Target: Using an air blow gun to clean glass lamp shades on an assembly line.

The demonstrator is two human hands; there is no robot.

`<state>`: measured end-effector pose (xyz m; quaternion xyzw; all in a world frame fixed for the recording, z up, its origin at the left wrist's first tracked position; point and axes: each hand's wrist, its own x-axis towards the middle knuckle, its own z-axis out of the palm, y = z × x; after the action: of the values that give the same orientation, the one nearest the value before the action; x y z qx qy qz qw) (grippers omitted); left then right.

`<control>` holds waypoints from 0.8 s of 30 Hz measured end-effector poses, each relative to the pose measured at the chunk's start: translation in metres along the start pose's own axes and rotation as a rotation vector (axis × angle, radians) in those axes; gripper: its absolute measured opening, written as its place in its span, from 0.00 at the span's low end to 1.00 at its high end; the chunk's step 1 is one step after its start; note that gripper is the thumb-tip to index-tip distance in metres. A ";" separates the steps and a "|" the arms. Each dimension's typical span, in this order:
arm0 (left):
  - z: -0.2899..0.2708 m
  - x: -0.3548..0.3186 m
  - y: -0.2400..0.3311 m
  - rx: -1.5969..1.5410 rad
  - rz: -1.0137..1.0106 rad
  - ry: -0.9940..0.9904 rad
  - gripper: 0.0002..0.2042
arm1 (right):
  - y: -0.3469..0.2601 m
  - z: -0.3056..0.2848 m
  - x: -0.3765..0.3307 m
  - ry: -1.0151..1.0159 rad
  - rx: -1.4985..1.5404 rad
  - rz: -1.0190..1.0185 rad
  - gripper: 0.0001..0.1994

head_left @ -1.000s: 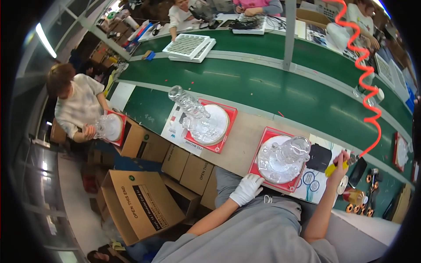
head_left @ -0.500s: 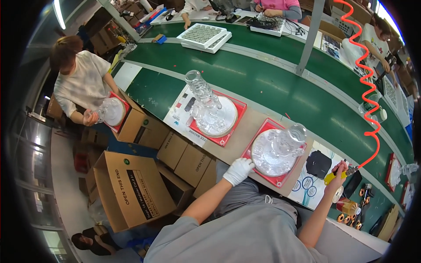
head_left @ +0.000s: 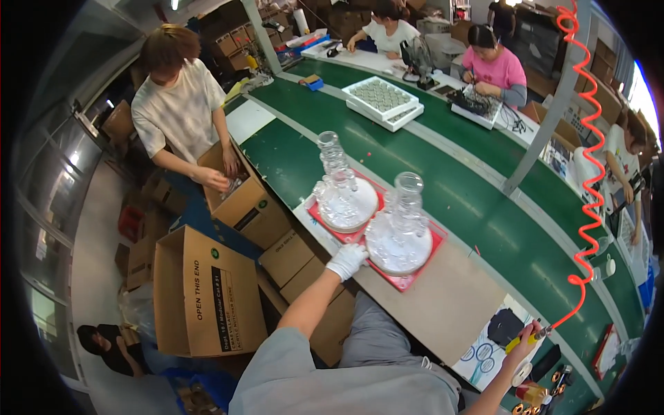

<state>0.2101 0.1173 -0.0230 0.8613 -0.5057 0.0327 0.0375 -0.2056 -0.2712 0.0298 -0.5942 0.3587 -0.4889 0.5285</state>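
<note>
Since half a second ago, your white-gloved left grip (head_left: pixel 348 261) has shifted left along the green-topped desk (head_left: pixel 287 166), and the right-hand red square tray (head_left: pixel 436 247) has shifted too, closing its gap to the left-hand red square tray (head_left: pixel 370 181). Now, in the head view, both trays stand side by side near your edge of the desk; whether they touch cannot be told. Each bears a round white base and a clear, glassy vessel with a tall neck. Your left fingers reach the near left corner of the right-hand tray, but whether they clasp it or merely press is hard to tell. Your bare right grip (head_left: pixel 520 349) is closed around a yellow-bodied tool (head_left: pixel 534 338) on a coiled orange-red hose (head_left: pixel 570 311), beside a white printed sheet (head_left: pixel 482 373). To your left, a co-worker (head_left: pixel 183 114) in a pale shirt now has both hands at an open brown cardboard box (head_left: pixel 259 223).
</note>
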 end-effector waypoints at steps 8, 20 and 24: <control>-0.013 0.002 -0.107 0.265 -0.324 -0.152 0.13 | -0.004 0.001 -0.006 0.028 0.077 0.036 0.09; -0.046 -0.015 -0.090 0.339 -0.354 -0.099 0.09 | -0.003 0.007 -0.005 0.014 0.066 0.087 0.08; -0.055 -0.043 -0.037 -0.215 -0.602 -0.023 0.07 | -0.011 0.000 -0.014 -0.016 -0.004 0.059 0.07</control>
<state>0.2202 0.1781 0.0270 0.9636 -0.2293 -0.0429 0.1305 -0.2103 -0.2556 0.0377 -0.5882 0.3730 -0.4677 0.5442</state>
